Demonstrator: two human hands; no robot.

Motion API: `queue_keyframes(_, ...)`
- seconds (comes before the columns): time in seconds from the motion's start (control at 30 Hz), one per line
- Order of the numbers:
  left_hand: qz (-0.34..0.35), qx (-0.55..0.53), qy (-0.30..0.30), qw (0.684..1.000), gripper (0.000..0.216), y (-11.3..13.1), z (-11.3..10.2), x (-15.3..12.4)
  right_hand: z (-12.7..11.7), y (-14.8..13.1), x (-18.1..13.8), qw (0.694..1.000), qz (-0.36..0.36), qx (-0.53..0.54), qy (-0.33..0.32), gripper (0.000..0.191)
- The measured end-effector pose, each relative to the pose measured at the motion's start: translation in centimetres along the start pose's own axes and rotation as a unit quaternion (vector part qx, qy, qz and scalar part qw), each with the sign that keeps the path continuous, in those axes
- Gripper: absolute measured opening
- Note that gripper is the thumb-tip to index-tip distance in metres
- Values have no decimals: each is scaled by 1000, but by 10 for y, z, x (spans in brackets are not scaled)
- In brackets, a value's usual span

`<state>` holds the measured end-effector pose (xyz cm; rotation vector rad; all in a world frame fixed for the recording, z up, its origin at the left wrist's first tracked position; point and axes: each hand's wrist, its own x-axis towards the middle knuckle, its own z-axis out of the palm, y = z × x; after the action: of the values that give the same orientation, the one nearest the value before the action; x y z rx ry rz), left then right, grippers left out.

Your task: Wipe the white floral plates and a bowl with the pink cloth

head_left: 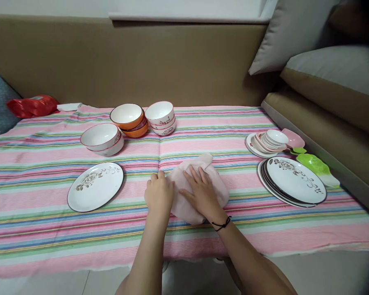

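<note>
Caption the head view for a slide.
Right hand spread on a pale cloth, left hand at its edge, between a lone plate and stacked plates on a striped sheet.

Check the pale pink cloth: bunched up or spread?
Mostly spread: the pale pink cloth lies broad under the right hand, far edge rumpled. Cannot tell whether it's doubled.

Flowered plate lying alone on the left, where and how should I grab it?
Grip the flowered plate by its right rim, probably with the left hand coming from the right: that edge is nearest the hand, while stacked white bowls stand beyond the far rim. It lies flat, so best hook under the edge, thumb on top.
</note>
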<state>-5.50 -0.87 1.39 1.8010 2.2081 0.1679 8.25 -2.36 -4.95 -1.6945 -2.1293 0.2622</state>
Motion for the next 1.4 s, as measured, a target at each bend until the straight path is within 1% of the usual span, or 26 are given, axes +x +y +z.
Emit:
queue_keyframes(0.07, -7, 2, -23, 1000, 36, -3, 0, 0, -2, 4, -3, 999, 20, -42, 5, 63)
queue_keyframes(0.13, -15, -20, -57, 998, 39, -7, 1, 2, -4, 11, -6, 994, 72, -81, 17, 62)
queue_keyframes(0.2, -17, -49, -88, 995, 39, -12, 0, 4, -7, 20, -9, 986, 127, -109, 16, 59)
queue_keyframes(0.27, -20, -83, -105, 991, 39, -16, 0, 7, -10, 28, -11, 982, 150, -118, 1, 54)
queue_keyframes(0.3, -21, -99, -110, 989, 39, -18, 0, 8, -11, 31, -12, 982, 149, -119, -4, 52)
queue_keyframes(0.37, -17, -130, -118, 984, 39, -21, 0, 10, -12, 29, -11, 985, 127, -119, -4, 50)
queue_keyframes(0.43, -8, -147, -127, 981, 38, -22, 1, 12, -13, 21, -10, 991, 82, -109, -3, 50)
queue_keyframes(0.5, -2, -137, -123, 983, 38, -22, 3, 12, -12, 8, -9, 997, 16, -76, -28, 53)
queue_keyframes(0.6, 3, -104, -111, 988, 33, -22, 7, 13, -12, -9, -8, 994, -65, -22, -87, 56)
queue_keyframes(0.63, 4, -95, -108, 990, 30, -22, 8, 13, -12, -11, -8, 992, -77, -12, -99, 56)
queue_keyframes(0.7, 4, -78, -106, 991, 26, -23, 10, 13, -11, -12, -7, 991, -79, -8, -104, 56)
queue_keyframes(0.8, 1, -66, -98, 993, 26, -25, 10, 13, -11, -3, -6, 995, -47, -28, -84, 59)
queue_keyframes(0.93, 3, -99, -86, 991, 29, -28, 9, 15, -12, 8, -7, 997, -2, -56, -47, 58)
queue_keyframes(1.1, 7, -163, -65, 984, 41, -35, 8, 17, -10, 4, -7, 997, 14, -72, -37, 54)
queue_keyframes(1.2, 12, -179, -56, 982, 39, -38, 8, 19, -11, 7, -6, 995, 33, -84, -37, 55)
queue_keyframes(1.3, 9, -175, -79, 981, 35, -38, 9, 20, -14, 19, -5, 990, 92, -101, -27, 60)
queue_keyframes(1.4, 4, -134, -102, 986, 31, -36, 9, 19, -15, 28, -5, 984, 137, -111, -19, 64)
